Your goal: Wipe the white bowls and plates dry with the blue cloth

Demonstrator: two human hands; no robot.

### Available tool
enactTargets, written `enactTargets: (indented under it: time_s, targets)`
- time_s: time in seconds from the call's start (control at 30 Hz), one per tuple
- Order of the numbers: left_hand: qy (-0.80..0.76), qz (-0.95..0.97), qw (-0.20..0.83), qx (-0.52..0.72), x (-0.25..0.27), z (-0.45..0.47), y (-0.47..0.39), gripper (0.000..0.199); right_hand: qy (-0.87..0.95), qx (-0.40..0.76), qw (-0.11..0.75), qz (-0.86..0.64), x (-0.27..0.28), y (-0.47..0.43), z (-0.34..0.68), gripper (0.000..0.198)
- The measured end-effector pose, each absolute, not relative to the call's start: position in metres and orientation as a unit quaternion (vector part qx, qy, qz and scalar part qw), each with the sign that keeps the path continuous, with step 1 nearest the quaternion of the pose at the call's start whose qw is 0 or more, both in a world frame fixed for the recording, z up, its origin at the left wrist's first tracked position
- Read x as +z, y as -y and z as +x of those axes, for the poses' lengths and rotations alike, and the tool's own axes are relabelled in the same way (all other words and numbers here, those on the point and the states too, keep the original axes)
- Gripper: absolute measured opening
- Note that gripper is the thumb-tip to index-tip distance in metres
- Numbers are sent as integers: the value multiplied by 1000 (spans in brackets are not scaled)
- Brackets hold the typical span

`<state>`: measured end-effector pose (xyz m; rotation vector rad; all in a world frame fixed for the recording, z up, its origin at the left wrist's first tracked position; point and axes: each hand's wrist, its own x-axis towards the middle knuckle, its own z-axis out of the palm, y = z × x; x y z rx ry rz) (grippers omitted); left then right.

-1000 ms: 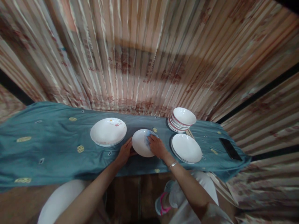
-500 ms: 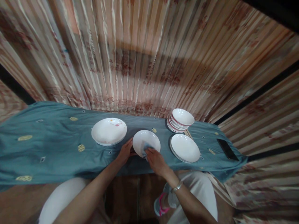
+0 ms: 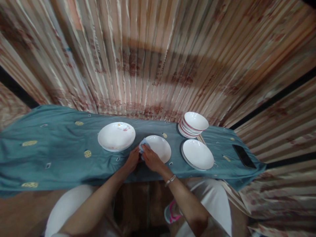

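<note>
A white plate point(image 3: 161, 148) sits in front of me on the teal cloth, between two groups of dishes. My left hand point(image 3: 133, 158) grips its left edge, the fingertips partly hidden. A light blue cloth point(image 3: 143, 143) is bunched under the fingers of my right hand point(image 3: 151, 158), pressed on the plate's left rim close to my left hand. Left of the plate stand stacked floral plates point(image 3: 116, 136). On the right is a stack of white plates point(image 3: 197, 154).
Behind the right-hand plates rises a stack of red-rimmed bowls point(image 3: 195, 121). A dark phone-like slab point(image 3: 244, 156) lies near the right end of the teal tablecloth point(image 3: 64, 148). A pleated curtain point(image 3: 148, 65) hangs behind the table.
My right hand has moved the cloth from the plate's near middle to its left rim, beside my left hand. My left hand keeps its place at the edge. The view has shifted slightly.
</note>
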<state>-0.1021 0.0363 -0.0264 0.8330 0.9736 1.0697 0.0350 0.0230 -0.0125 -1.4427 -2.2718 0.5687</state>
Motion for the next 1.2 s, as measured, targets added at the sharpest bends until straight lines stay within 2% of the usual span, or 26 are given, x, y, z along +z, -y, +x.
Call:
enactTargets:
  time_s: [0.3, 0.57, 0.8, 1.0, 1.2]
  targets:
    - [-443, 327, 685, 477, -30, -96, -38, 32, 809, 189, 216, -513, -18, -48, 33, 55]
    - [-469, 299, 702, 444, -20, -97, -35, 45, 834, 94, 209, -501, -24, -59, 38, 57]
    - [-442, 306, 713, 451, -19, -96, -35, 51, 807, 37, 98, -582, -13, -63, 55, 54]
    - [-458, 293, 712, 444, -15, -95, -35, 47, 789, 10, 40, -613, 0, -59, 79, 50]
    - [-451, 306, 710, 445, -17, -97, -36, 56, 793, 16, 4, -608, 1, -45, 101, 45]
